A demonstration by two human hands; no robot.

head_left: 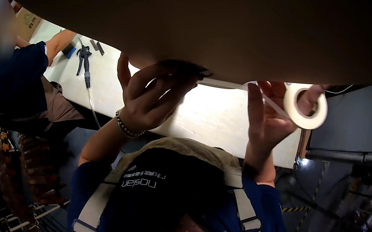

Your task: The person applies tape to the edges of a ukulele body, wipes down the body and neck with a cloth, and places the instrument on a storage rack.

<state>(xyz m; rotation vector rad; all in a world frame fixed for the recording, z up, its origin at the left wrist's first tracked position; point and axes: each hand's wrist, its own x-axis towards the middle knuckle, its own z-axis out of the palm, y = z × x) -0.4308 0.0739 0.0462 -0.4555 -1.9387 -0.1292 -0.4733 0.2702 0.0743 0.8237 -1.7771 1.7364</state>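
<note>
- Left hand [150, 95] is raised at the lower edge of a large brown cardboard box [203, 15]; its fingers are curled and pressed against that edge, where the free end of a white tape strip [225, 84] is held down. A beaded bracelet [127, 128] is worn on this wrist.
- Right hand [269, 115] is raised with the palm open toward the camera, while a roll of white tape [305, 106] is carried on one finger that is passed through the core of the roll.
- The strip is stretched between the two hands. Its long axis is almost level, along the lower edge of the box, from the left hand toward the roll on the right.
- The roll lies to the right of the left hand, and the right hand is clearly the nearer one to it. The stuck end is nearer to the left hand.
- The tape is seen as white, thin and matte; the roll is a narrow ring with a wide hole.
- Behind the hands a pale table [215, 116] is seen, brightly lit. On its far left part a dark spray gun with a hose [84, 62] is lying.
- At the left a second person in a dark blue shirt [21, 73] is seated, with one arm on the table.
</note>
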